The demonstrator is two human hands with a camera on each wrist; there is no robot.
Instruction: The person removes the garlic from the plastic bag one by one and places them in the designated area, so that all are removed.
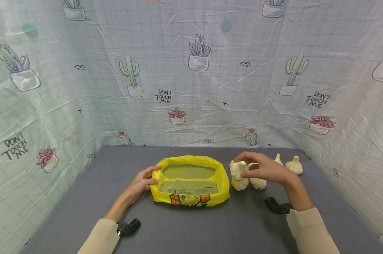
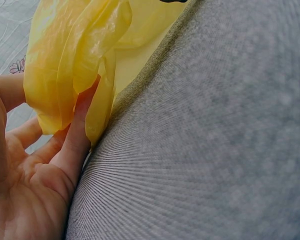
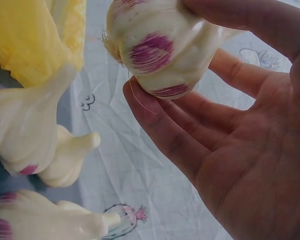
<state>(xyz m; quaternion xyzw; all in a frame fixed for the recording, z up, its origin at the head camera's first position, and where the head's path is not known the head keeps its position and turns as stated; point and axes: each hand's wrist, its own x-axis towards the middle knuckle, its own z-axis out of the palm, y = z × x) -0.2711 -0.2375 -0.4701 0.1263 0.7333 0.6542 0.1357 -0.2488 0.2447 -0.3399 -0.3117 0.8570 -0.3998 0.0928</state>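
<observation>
My left hand [image 1: 139, 184] holds the left side of a yellow plastic bag [image 1: 222, 183], thumb and fingers about its rim. The bag stands with its mouth spread wide; printing shows on its front. In the left wrist view, folds of yellow plastic [image 2: 65, 55] partly cover the fingertips. Right of the bag, my right hand [image 1: 267, 168] grips a garlic bulb [image 1: 237, 170] between thumb and fingers. Purple patches and a tuft of roots mark this bulb [image 3: 160, 50] in the right wrist view. Another garlic bulb [image 1: 240, 185] shows just below it.
More garlic bulbs lie on the grey tabletop [image 1: 191, 229]: one bulb [image 1: 258, 183] beneath the right hand, another bulb [image 1: 294, 165] farther right, and one partly behind the hand. A cactus-printed sheet [image 1: 178, 77] hangs at the back and both sides.
</observation>
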